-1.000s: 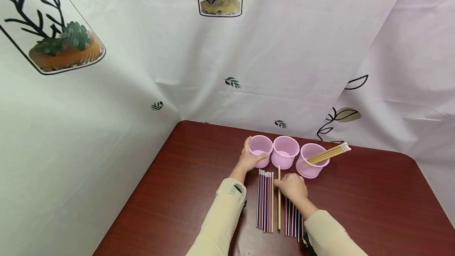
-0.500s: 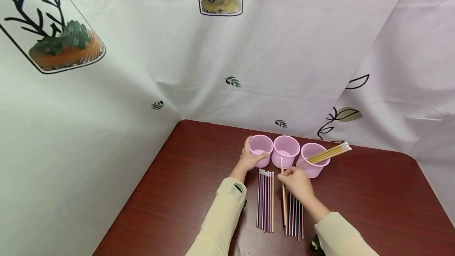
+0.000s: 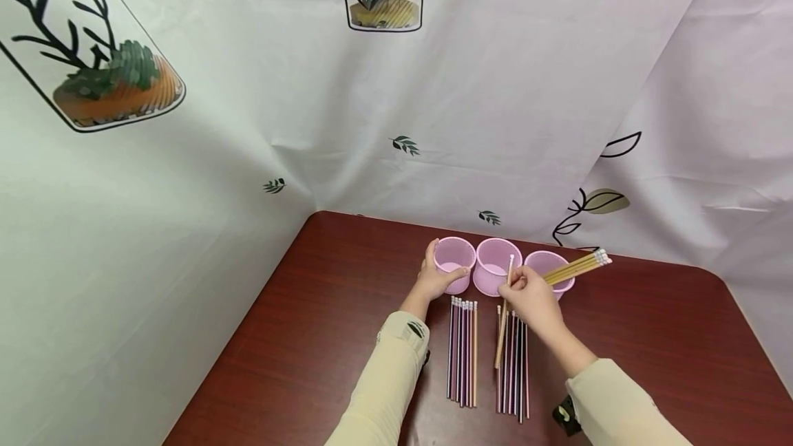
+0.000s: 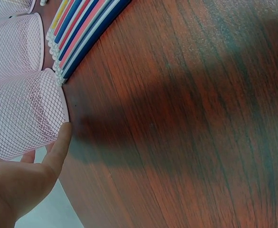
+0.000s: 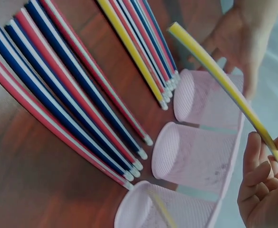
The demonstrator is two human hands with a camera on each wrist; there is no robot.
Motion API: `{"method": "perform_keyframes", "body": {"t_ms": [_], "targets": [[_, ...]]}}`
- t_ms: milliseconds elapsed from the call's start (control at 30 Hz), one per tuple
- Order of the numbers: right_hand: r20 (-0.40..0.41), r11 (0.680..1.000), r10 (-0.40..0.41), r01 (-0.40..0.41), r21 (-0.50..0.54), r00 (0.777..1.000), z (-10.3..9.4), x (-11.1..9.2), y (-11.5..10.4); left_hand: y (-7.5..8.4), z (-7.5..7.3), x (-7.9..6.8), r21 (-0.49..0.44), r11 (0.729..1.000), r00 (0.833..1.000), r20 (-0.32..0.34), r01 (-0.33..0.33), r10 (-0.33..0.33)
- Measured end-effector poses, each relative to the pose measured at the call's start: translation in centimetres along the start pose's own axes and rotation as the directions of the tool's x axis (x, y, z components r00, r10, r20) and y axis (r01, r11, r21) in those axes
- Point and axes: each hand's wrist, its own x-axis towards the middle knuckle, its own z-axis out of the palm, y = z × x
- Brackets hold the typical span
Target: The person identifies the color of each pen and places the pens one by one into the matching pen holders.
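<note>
My left hand grips the leftmost pink mesh cup, thumb at its near rim and fingers round the far side. In the left wrist view, a fingertip touches the rim of that cup. My right hand pinches a yellow pencil with a white eraser end. The pencil is held tilted, eraser end up, overlapping the middle pink cup in the head view. In the right wrist view the pencil runs between thumb and fingers. Several yellow pencils lean in the rightmost cup.
Two rows of striped pencils lie on the dark red wooden table: a left row ending in a yellow pencil, and a right row of blue and red ones. A white patterned cloth hangs behind the table.
My right hand has lifted the yellow pencil off the table and moved it up and right, toward the middle cup. The left hand has stayed on its cup.
</note>
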Motion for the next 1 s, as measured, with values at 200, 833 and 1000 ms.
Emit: {"method": "perform_keyframes", "body": {"t_ms": [200, 833, 1000], "targets": [[-0.013, 0.998, 0.002, -0.002, 0.063, 1.0, -1.0, 0.6, -0.4, 0.2, -0.1, -0.2, 0.013, 1.0, 1.0, -0.002, -0.011, 0.011], [-0.086, 0.973, -0.011, 0.03, 0.228, 0.996, -3.2, 1.7, -0.6, -0.9, 0.2, 0.5, 0.008, 0.997, 0.997, -0.02, -0.079, 0.079], [-0.104, 0.968, -0.014, 0.039, 0.249, 0.995, -3.9, 2.0, -0.6, -0.1, 0.0, 0.0, 0.0, 1.0, 1.0, -0.006, -0.029, 0.029]]}}
